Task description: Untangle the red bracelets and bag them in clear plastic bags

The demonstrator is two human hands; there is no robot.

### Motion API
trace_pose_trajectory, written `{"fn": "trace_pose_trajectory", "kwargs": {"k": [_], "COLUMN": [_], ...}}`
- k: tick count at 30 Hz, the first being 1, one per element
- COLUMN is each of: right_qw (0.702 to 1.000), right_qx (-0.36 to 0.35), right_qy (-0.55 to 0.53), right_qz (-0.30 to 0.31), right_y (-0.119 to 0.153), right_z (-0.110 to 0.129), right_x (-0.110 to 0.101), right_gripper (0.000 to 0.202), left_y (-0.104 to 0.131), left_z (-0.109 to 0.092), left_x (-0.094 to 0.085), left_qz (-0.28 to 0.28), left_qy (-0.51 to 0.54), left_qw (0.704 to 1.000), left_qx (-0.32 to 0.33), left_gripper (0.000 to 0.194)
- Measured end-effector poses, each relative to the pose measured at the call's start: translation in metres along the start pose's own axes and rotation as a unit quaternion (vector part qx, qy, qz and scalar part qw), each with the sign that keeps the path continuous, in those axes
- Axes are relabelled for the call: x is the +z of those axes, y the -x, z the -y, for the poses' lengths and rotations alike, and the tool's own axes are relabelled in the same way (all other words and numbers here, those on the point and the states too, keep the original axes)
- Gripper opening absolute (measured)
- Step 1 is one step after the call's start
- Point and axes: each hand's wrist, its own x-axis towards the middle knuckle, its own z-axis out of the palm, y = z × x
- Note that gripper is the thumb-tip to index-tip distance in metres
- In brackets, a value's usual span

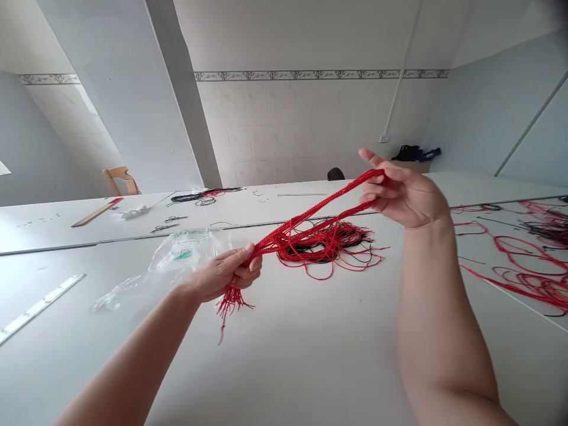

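A looped bundle of red braided cords (317, 208) is stretched between my two hands above the table. My left hand (235, 269) is closed around its gathered end, and frayed red tails (231, 299) hang below the fist. At the other end, my right hand (399, 192) holds the loop, which passes around its fingers; the index finger points away and the palm faces me. Behind the cords, a pile of red and black cords (306, 253) lies on the table, partly hidden by the stretched bundle.
A clear plastic bag (177, 254) lies left of the pile. Farther back are scissors (166, 225), a wooden strip (95, 213) and black cords (195, 196). A ruler (42, 307) lies at left. More red cords (528, 278) spread over the right side.
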Motion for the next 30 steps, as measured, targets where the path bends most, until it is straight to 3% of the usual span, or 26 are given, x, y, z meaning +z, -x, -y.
{"fn": "trace_pose_trajectory", "kwargs": {"k": [2, 4, 9, 11, 15, 19, 23, 30], "right_qw": [1.0, 0.998, 0.996, 0.996, 0.993, 0.993, 0.991, 0.99], "right_qx": [0.002, 0.007, 0.031, 0.036, 0.045, 0.044, 0.044, 0.05], "right_qy": [-0.023, -0.054, -0.086, -0.072, -0.042, -0.038, -0.045, -0.067], "right_qz": [-0.017, -0.025, 0.013, 0.045, 0.096, 0.107, 0.116, 0.112], "right_y": [-0.01, -0.019, -0.024, -0.019, -0.011, -0.01, -0.012, -0.017], "right_z": [-0.009, -0.019, -0.039, -0.044, -0.048, -0.049, -0.049, -0.052], "right_x": [0.01, 0.026, 0.076, 0.093, 0.116, 0.121, 0.118, 0.112], "right_gripper": [0.023, 0.018, 0.015, 0.015, 0.017, 0.016, 0.016, 0.016], "left_y": [0.005, 0.008, 0.017, 0.021, 0.02, 0.011, 0.0, -0.005], "left_z": [-0.005, -0.007, -0.006, -0.005, -0.007, -0.01, -0.007, 0.0], "left_x": [-0.004, -0.008, -0.013, -0.012, 0.0, 0.015, 0.025, 0.022], "left_qz": [-0.064, -0.107, -0.065, -0.071, -0.114, -0.124, -0.171, -0.207], "left_qy": [-0.125, -0.253, -0.377, -0.401, -0.408, -0.354, -0.346, -0.328], "left_qw": [0.99, 0.959, 0.901, 0.891, 0.899, 0.925, 0.922, 0.92], "left_qx": [-0.019, -0.072, -0.203, -0.2, -0.107, -0.056, -0.04, -0.057], "left_gripper": [0.05, 0.053, 0.05, 0.043, 0.048, 0.027, 0.026, 0.022]}}
